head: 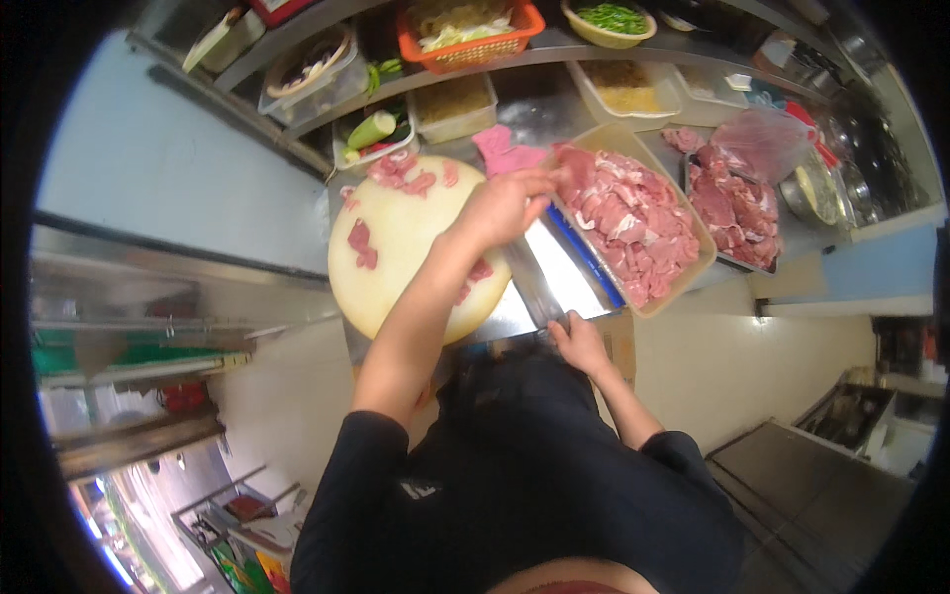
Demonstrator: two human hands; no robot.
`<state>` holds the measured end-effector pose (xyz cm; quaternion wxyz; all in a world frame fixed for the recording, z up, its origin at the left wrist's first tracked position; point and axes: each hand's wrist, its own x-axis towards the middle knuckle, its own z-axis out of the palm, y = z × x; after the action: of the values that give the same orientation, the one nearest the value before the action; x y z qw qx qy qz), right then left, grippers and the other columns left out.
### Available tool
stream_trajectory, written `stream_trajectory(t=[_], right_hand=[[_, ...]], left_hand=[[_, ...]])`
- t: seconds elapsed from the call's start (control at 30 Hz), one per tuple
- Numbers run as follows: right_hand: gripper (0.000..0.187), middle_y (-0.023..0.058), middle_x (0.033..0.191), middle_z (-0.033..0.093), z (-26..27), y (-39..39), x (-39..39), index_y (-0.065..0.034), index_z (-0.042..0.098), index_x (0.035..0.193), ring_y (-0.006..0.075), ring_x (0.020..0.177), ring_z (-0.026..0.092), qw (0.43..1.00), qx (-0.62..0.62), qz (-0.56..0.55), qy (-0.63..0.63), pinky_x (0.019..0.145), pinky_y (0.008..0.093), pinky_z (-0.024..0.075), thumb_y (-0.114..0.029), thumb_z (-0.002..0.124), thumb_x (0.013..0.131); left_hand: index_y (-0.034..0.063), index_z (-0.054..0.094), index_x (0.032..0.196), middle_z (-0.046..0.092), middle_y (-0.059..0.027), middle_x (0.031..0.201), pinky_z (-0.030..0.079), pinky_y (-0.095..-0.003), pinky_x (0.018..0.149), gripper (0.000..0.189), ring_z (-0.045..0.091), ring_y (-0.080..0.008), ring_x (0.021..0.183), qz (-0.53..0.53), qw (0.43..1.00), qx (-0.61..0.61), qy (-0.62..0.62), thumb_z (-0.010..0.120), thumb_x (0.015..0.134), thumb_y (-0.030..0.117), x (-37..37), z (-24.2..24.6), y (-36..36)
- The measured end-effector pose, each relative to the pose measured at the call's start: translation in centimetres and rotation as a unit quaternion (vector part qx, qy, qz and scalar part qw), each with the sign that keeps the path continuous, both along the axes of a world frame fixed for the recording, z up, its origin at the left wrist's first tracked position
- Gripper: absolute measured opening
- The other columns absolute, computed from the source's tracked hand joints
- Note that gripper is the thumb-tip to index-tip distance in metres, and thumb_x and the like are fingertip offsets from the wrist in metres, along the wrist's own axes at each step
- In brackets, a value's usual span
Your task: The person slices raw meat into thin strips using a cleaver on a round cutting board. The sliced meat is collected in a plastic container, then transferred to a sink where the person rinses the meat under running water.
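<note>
My right hand (580, 344) grips the handle of a cleaver (536, 276), its blade pointing away from me and slightly blurred. Across the near left rim of a plastic tub (703, 236) reaches my left hand (508, 204). Its fingertips meet blurred meat at the tub's left end; whether they pinch a slice cannot be told. Sliced raw meat (631, 223) fills the tub. Left of it lies a round, pale cutting board (415, 245) under my left forearm, with scattered meat pieces (361, 243) on it.
A black tray (772, 269) of larger meat cuts stands right of the tub, beside a plastic bag (764, 142). A pink cloth (506, 151) lies behind the board. Vegetable containers, including an orange basket (475, 56), line the shelf (549, 56) above the counter.
</note>
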<state>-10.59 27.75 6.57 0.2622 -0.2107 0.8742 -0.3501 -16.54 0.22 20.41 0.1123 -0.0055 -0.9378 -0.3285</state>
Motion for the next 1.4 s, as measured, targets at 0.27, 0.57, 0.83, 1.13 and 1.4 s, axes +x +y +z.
stream_trajectory(t=[0.27,0.57,0.83,1.13,1.4], right_hand=[[0.046,0.0338,0.092,0.066,-1.6,0.5,-0.1,0.0066,0.060,0.101,0.0503,0.094,0.064,0.998,-0.015,-0.022,-0.055,0.082,0.0521,0.0505,-0.039,0.061,0.094],[0.045,0.0303,0.089,0.065,-1.5,0.1,-0.5,0.0049,0.059,0.099,0.0450,0.088,0.064,0.999,0.022,-0.007,-0.029,0.077,0.0490,0.0500,-0.040,0.061,0.095],[0.048,0.0356,0.096,0.065,-0.2,-0.8,0.1,0.0064,0.057,0.102,0.0514,0.097,0.062,0.998,0.046,-0.016,-0.051,0.085,0.0538,0.0494,-0.042,0.058,0.095],[0.051,0.0355,0.096,0.065,-0.9,-0.5,0.6,0.0076,0.057,0.101,0.0515,0.097,0.062,0.998,0.028,-0.035,-0.046,0.084,0.0547,0.0492,-0.043,0.058,0.096],[0.051,0.0361,0.095,0.064,-0.4,-0.4,-0.2,0.0057,0.058,0.103,0.0520,0.096,0.062,0.997,0.058,-0.017,-0.053,0.086,0.0544,0.0493,-0.045,0.056,0.096]], left_hand=[[0.0024,0.070,0.097,0.071,-0.0206,0.092,0.054,-0.0435,0.077,0.044,0.070,-0.0334,0.085,0.177,0.889,-0.084,-0.414,0.071,0.080,0.043,12.2,-14.3,-6.7],[0.0045,0.054,0.088,0.064,-0.0041,0.080,0.047,-0.0253,0.062,0.018,0.058,-0.0097,0.070,0.358,0.855,0.374,-0.001,0.068,0.094,0.014,11.8,-8.6,-6.5],[-0.0003,0.061,0.120,0.069,-0.0093,0.112,0.054,-0.0328,0.090,0.027,0.067,-0.0185,0.100,-0.016,0.976,0.205,0.076,0.062,0.096,0.011,0.7,-3.9,-0.9],[-0.0004,0.068,0.094,0.071,-0.0225,0.093,0.055,-0.0430,0.083,0.041,0.071,-0.0320,0.092,0.157,0.922,0.017,-0.354,0.074,0.078,0.037,8.0,-16.2,-5.1],[0.0023,0.051,0.080,0.065,-0.0097,0.074,0.051,-0.0306,0.064,0.025,0.062,-0.0170,0.067,0.334,0.885,0.278,0.164,0.068,0.092,0.016,2.9,-7.6,-1.7]])
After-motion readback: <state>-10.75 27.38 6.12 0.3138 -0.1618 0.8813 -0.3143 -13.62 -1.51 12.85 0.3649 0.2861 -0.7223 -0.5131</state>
